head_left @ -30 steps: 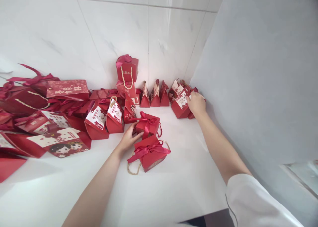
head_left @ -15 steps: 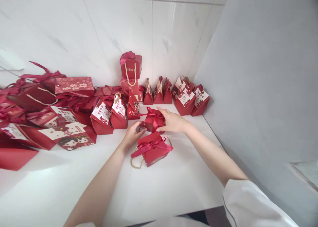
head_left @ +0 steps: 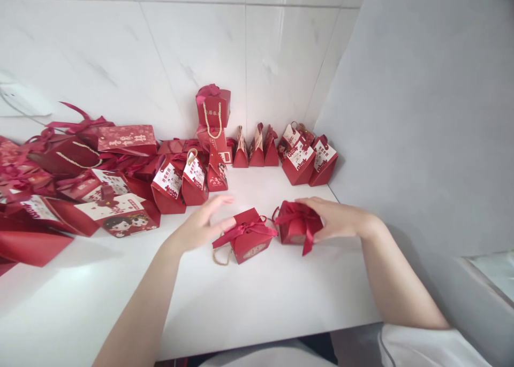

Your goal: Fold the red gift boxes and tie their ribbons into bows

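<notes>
My right hand (head_left: 335, 217) grips the right side of a red gift box (head_left: 291, 234) tied with a dark red ribbon bow. Just left of it, a second red gift box (head_left: 252, 244) sits on the white table (head_left: 249, 308); it has a ribbon bow and a gold cord handle lying at its left. My left hand (head_left: 203, 228) hovers beside that second box with thumb and fingers apart, holding nothing. The thumb's tip overlaps the box's left edge in view; whether it touches I cannot tell.
Red gift boxes with ribbons and printed tags crowd the left (head_left: 130, 222). Two boxes are stacked against the tiled wall, the upper one (head_left: 212, 107) with a gold cord. Small triangular boxes (head_left: 257, 150) and tagged boxes (head_left: 323, 163) stand at the back right. A grey panel (head_left: 421, 142) bounds the right.
The box in my right hand has moved right and nearer, from behind the second box to its right side. My left hand has come away from it and opened.
</notes>
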The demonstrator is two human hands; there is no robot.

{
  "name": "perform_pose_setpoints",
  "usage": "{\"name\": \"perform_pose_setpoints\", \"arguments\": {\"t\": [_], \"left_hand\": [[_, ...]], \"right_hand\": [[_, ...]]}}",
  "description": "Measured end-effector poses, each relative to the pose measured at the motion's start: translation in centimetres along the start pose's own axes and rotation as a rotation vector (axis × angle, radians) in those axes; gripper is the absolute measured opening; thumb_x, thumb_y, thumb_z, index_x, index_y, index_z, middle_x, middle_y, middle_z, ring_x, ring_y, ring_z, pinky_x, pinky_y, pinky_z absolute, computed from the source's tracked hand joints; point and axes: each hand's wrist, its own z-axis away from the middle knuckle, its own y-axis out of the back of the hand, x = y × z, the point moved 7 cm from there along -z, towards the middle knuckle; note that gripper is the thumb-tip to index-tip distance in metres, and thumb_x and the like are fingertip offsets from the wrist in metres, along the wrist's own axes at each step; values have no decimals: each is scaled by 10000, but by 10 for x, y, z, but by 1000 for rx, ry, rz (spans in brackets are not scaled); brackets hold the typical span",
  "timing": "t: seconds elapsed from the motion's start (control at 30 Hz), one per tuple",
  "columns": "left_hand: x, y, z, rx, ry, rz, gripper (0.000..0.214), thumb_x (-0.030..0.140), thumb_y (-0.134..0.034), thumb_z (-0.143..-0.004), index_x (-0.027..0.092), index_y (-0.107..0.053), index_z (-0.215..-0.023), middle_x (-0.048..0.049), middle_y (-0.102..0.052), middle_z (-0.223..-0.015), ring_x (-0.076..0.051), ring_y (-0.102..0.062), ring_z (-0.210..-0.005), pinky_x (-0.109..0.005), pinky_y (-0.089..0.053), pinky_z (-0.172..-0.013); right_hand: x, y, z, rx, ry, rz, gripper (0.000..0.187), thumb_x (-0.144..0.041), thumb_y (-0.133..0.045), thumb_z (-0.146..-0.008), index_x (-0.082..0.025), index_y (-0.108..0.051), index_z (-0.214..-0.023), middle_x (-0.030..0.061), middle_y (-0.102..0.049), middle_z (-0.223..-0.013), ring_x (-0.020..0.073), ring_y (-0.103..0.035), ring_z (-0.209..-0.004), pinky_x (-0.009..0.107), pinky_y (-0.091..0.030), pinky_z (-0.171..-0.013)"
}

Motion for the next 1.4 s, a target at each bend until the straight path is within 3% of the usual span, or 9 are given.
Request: {"name": "perform_pose_setpoints", "arguments": {"t": [0.07, 0.17, 0.37, 0.43, 0.6, 0.73, 0.93, 1.17, 1.4], "left_hand": [[21, -18, 15, -172, -49, -115, 797, 569, -751, -703, 313, -500, -1415, -84, -494, -1467, -354, -495, -1319, -462, -448, -1074], [33, -38, 25, -184, -88, -224, 1005, 598, -830, -571, 325, -452, -1462, -101, -421, -1525, -424, -377, -1398, -536, -360, -1134], [28, -50, 19, -157, -65, -298, 860, 592, -751, -694, 358, -437, -1459, -73, -424, -1522, -401, -425, -1360, -537, -375, -1111], [28, -22, 15, 17, -34, -330, 711, 582, -683, -776, 350, -482, -1417, -58, -460, -1491, -360, -465, -1334, -502, -402, -1096], [10, 98, 19, 872, 173, -607, 607, 508, -606, -849, 162, -536, -1342, -191, -514, -1375, -376, -456, -1327, -520, -377, -1105], [-51, 133, -1, 685, 527, -574, 693, 615, -565, -821, 184, -534, -1363, -217, -651, -1175, -434, -623, -1086, -572, -496, -903], [-57, 95, -23, 316, 398, -669, 642, 433, -549, -854, 311, -391, -1465, -81, -720, -941, -351, -705, -867, -445, -545, -784], [-8, 35, -42, 255, 179, -646, 526, 258, -528, -852, 229, -451, -1371, -123, -675, -1124, -339, -684, -973, -409, -531, -814], [-4, -10, -97, 300, -42, -412, 543, 264, -482, -933, 186, -373, -1460, -146, -656, -1199, -274, -695, -915, -385, -522, -865]], "right_hand": [[-18, -8, 11, -133, 106, -112, 905, -448, -807, -657, -316, -428, -1467, 66, -546, -1419, 320, -577, -1224, 371, -500, -978], [-42, 1, 8, -168, 192, -208, 812, -569, -746, -734, -357, -438, -1455, 21, -512, -1467, 296, -549, -1275, 378, -493, -1011], [-107, 56, -64, 192, 419, -268, 463, -492, -570, -929, -254, -562, -1326, 57, -608, -1365, 245, -622, -1176, 389, -492, -1002], [-135, 62, -98, 240, 492, -257, 447, -450, -543, -959, -234, -535, -1350, 65, -595, -1384, 242, -611, -1194, 385, -472, -1026], [-187, 58, -185, 415, 427, -164, 507, -464, -405, -1013, -209, -434, -1450, 134, -508, -1463, 304, -536, -1288, 445, -438, -1048], [-204, 28, -229, 292, 307, -83, 573, -525, -338, -1007, -230, -361, -1498, 176, -470, -1485, 329, -615, -1181, 438, -498, -955], [-196, 11, -222, 323, 296, -9, 615, -183, -395, -940, -130, -241, -1533, 215, -667, -1213, 358, -661, -1067, 474, -518, -874], [-151, 24, -178, 464, 71, 113, 600, -187, -312, -969, -128, -171, -1549, 214, -715, -1074, 352, -692, -990, 488, -524, -832], [-62, 43, -127, 562, -221, 144, 591, -161, -330, -948, -163, -262, -1535, 247, -709, -1006, 395, -691, -962, 543, -503, -829]]}}
